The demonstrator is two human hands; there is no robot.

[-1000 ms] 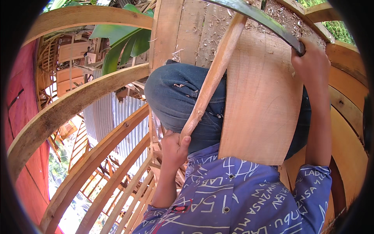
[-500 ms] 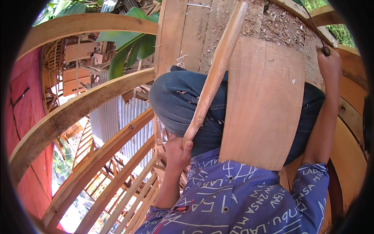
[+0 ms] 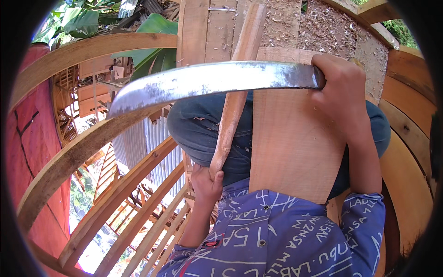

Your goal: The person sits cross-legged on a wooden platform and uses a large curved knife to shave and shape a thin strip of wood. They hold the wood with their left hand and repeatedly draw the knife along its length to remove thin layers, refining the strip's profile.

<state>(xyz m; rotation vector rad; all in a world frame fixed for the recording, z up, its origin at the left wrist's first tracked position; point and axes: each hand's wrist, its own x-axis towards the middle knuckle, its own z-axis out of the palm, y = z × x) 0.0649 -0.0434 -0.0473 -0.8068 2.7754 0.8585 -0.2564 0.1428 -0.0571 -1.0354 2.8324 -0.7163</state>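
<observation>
My left hand (image 3: 206, 185) is wrapped round the lower end of a long, rough-shaped wooden stick (image 3: 230, 121). The stick slants up and away over my bent leg, its far end above the plank floor. My right hand (image 3: 340, 94) grips the dark handle of a machete (image 3: 217, 77), whose broad, slightly curved blade points to the left. The blade passes over the stick and hides part of it. Under my right hand a wide flat board (image 3: 295, 147) lies across my lap and reaches up to my shirt.
Wood shavings (image 3: 330, 30) cover the planks (image 3: 219, 34) ahead of me. Curved wooden ribs (image 3: 92, 135) and slats rise on the left, with corrugated metal sheets (image 3: 152, 150) beyond. Orange-brown side planks (image 3: 408, 111) curve along the right. A banana leaf (image 3: 154, 44) hangs at the far left.
The machete has swung from the far right to across the stick, with my right hand coming in over the board. The stick's far end has shifted a little left.
</observation>
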